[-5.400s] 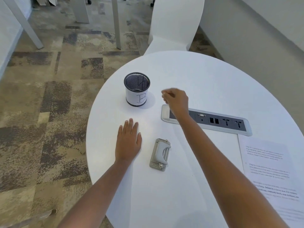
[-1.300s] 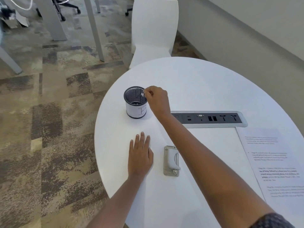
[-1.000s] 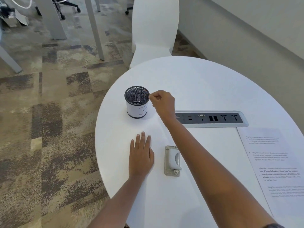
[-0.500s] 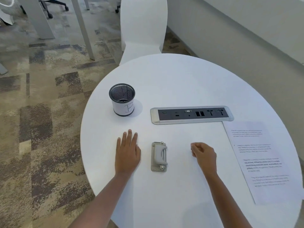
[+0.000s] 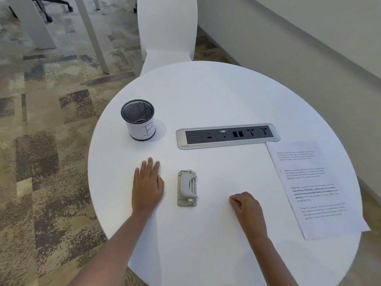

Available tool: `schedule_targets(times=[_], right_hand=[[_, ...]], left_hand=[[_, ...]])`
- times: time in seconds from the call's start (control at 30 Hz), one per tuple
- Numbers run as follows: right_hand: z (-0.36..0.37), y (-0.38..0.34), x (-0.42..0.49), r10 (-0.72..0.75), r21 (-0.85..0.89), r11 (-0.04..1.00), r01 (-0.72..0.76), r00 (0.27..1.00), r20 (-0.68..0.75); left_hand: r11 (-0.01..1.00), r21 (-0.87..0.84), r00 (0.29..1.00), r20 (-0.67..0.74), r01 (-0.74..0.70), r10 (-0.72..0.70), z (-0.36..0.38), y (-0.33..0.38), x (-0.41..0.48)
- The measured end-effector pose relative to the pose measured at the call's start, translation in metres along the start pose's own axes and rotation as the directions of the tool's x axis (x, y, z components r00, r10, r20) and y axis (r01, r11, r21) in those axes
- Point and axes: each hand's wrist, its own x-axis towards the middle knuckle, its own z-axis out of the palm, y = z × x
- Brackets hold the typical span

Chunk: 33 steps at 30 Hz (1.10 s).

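A black mesh pen cup (image 5: 139, 120) with a white paper label marked "B" stands at the table's left. A grey hole punch (image 5: 187, 188) lies near the front middle of the round white table (image 5: 216, 96). My left hand (image 5: 147, 185) rests flat on the table just left of the punch, fingers straight. To the right of the punch my right hand (image 5: 246, 209) rests on the table with its fingers curled; nothing shows in it.
A grey power and socket strip (image 5: 227, 135) is set into the table behind the punch. A printed sheet of paper (image 5: 311, 186) lies at the right edge. A white chair (image 5: 167, 32) stands beyond the table; a wall runs along the right.
My right hand was at the pen cup's rim pinching something small a second ago; it has since drawn back to the table right of the punch. The left hand stayed put.
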Motion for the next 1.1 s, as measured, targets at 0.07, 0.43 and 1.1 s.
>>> schedule_targets(times=[0.07, 0.43, 1.1], right_hand=[[0.0, -0.002, -0.001, -0.013, -0.041, 0.999, 0.013, 1.0, 0.01], [0.005, -0.014, 0.006, -0.038, -0.297, 0.953, 0.057, 0.997, 0.069], [-0.013, 0.026, 0.032, 0.389, 0.747, 0.546, -0.38, 0.904, 0.175]], left_hand=[[1.0, -0.001, 1.0, -0.003, -0.001, 0.001, 0.0, 0.0, 0.0], [1.0, 0.008, 1.0, -0.009, -0.007, 0.007, 0.0, 0.0, -0.002], [1.0, -0.022, 0.999, -0.034, -0.006, 0.005, 0.001, -0.002, 0.0]])
